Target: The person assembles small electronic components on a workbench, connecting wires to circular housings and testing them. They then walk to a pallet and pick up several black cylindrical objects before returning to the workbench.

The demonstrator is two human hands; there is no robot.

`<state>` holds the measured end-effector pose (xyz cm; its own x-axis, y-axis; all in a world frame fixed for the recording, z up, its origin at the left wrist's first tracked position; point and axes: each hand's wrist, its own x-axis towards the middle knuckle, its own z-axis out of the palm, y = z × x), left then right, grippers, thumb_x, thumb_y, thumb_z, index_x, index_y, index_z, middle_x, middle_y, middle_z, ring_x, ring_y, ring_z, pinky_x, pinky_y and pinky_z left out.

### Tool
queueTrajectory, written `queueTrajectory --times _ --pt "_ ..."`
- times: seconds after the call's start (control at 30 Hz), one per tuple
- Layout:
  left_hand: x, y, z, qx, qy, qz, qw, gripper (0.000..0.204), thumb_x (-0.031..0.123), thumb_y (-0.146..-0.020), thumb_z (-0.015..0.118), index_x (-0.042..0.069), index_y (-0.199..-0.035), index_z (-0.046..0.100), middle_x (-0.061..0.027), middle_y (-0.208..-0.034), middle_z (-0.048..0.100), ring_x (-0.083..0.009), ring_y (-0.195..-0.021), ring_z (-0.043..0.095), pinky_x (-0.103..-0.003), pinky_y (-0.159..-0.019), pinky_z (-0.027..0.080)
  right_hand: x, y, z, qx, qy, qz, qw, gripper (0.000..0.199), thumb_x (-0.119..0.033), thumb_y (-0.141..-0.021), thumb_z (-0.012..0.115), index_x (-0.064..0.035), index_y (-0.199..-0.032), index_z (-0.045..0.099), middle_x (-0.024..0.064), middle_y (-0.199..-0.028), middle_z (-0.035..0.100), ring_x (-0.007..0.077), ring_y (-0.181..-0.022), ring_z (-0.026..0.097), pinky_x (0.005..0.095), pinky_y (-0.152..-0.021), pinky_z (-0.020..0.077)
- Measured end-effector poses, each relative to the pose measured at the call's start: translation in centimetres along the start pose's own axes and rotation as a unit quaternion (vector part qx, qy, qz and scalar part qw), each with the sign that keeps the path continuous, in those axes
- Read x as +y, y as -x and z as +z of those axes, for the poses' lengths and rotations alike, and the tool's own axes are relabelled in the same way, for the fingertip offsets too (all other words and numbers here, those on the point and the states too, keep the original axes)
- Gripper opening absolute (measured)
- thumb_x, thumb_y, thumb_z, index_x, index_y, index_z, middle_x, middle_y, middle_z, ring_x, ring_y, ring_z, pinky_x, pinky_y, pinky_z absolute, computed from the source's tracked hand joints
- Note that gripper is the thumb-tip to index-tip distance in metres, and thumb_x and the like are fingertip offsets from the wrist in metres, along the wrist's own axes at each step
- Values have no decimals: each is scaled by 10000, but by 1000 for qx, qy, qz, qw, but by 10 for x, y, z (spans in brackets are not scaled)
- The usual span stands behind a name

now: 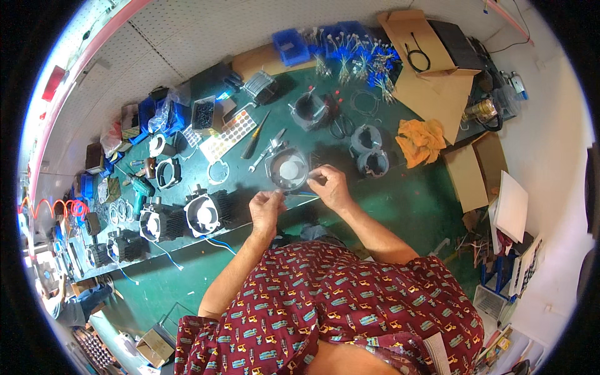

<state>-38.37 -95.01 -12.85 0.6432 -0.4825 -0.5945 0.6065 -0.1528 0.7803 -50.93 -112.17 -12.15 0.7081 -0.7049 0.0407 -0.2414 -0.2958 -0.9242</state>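
A round grey motor housing point(273, 173) with a pale hub in its middle sits at the near edge of the green bench, in front of me. My left hand point(265, 211) is pinched closed just below the housing's near left side. On its right side, my right hand point(331, 186) has thumb and fingers pressed together close to the rim. Whatever either pinch holds is too small to make out. An adjustable wrench point(277, 139), a spanner point(256, 164) and a screwdriver point(254, 136) lie just beyond and left of the housing.
Several finned black motors point(205, 214) line the bench edge at left, near a green power drill point(140, 185). Beyond stand grey housings point(309, 111) and bundled wires point(344, 59). An orange cloth point(420, 142) and cardboard point(431, 100) lie right. Another person point(75, 307) is far left.
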Motion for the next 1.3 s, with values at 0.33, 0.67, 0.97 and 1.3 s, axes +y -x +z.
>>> queueTrajectory --times 0.33,0.67,0.97,1.3 --pt "3 -4 7 16 -7 -4 1000 201 130 -913 753 83 -925 558 -47 -822 660 -111 -652 606 -263 -594 565 10 -4 1 29 -15 -14 999 172 -66 -809 781 3 -946 703 110 -900 707 193 -783 701 313 -694 554" --pt "26 60 -20 -186 -102 93 973 204 132 -925 724 20 -1051 608 -30 -879 655 -108 -785 628 -273 -651 556 -13 21 4 70 -93 36 993 207 -70 -945 674 36 -1122 660 45 -968 680 98 -806 610 249 -731 514" --pt "32 141 -164 -192 -79 171 963 271 180 -910 742 -1 -1074 625 -69 -870 686 -110 -798 636 -301 -701 533 -117 70 124 -93 -86 -49 991 128 -96 -954 660 14 -1020 662 -16 -803 584 53 -654 492 224 -579 399" --pt "5 240 -436 166 -181 224 943 267 180 -900 709 -12 -1081 665 -142 -957 729 -232 -889 711 -371 -790 570 -240 171 380 -442 -130 -49 886 89 -57 -923 712 -5 -994 702 -57 -776 617 21 -642 508 202 -575 413"
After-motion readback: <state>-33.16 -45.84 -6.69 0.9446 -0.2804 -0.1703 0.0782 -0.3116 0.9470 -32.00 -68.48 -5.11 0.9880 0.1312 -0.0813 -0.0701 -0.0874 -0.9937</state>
